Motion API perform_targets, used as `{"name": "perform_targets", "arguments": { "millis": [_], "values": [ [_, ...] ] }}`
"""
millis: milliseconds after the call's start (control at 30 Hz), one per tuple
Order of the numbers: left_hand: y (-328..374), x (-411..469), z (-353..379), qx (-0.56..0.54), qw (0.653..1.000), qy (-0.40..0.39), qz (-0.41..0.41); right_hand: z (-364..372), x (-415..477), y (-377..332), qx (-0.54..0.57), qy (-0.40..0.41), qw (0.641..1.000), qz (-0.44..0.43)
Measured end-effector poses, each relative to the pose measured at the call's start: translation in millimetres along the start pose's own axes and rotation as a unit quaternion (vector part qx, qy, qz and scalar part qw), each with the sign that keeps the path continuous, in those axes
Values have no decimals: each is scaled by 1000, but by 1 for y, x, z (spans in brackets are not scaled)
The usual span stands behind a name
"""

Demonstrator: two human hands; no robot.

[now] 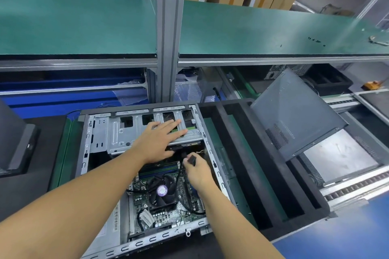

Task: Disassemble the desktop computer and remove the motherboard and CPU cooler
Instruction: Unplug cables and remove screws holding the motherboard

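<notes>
Green motherboard [168, 214] and black fan-topped CPU cooler [162, 191], both seated in the open grey steel computer case [84, 153] — left hand [157, 143] lies flat, fingers straight, on the silver drive cage [117, 132]; right hand [199, 172] pinches a black cable connector [192, 160] — grey perforated side panel [294, 115] leans nearby

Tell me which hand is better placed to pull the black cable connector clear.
Right. The right hand pinches the black connector near the drive cage; the left hand lies flat on that cage, likely bracing.
</notes>
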State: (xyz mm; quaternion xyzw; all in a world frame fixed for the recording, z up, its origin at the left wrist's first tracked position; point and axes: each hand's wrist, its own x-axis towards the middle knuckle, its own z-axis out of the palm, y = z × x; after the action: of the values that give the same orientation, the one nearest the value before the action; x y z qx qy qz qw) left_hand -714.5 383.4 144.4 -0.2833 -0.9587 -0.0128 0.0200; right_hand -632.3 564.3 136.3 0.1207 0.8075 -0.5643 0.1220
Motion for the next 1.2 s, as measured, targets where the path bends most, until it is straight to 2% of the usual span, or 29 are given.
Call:
{"name": "perform_targets", "arguments": {
  "millis": [100,267,333,467,533,667,733,800,900,1033,1133,1200],
  "values": [
    [0,0,1,1,1000,3,1,0,-10,0,30,-26,999,-3],
    [1,-2,-4,-27,1000,-8,1,-2,-17,-11,-13,-12,998,-67],
    [5,-6,-10,-29,1000,2,6,-4,-21,-16,25,7,996,-84],
    [24,-34,-9,-58,988,141,9,-15,-25,-19,122,19,987,-102],
    [35,-50,-4,-99,977,187,12,-21,-27,-19,191,6,976,-104],
    [49,-57,-10,-201,964,172,16,-33,-30,-29,277,-65,953,-104],
    [63,-54,-15,-268,957,112,10,-36,-29,-39,310,-110,938,-110],
    [77,-53,-18,-371,927,54,-14,-37,-30,-49,291,-158,937,-112],
    [85,-55,-15,-498,865,18,-64,-38,-33,-54,231,-201,947,-93],
    [73,-64,-4,-546,827,0,-134,-37,-34,-43,179,-131,973,-65],
    [67,-66,-4,-572,791,3,-218,-30,-31,-33,86,-44,994,-41],
    [64,-64,-6,-596,766,20,-239,-26,-28,-27,29,-29,999,-6]
  ]
}}
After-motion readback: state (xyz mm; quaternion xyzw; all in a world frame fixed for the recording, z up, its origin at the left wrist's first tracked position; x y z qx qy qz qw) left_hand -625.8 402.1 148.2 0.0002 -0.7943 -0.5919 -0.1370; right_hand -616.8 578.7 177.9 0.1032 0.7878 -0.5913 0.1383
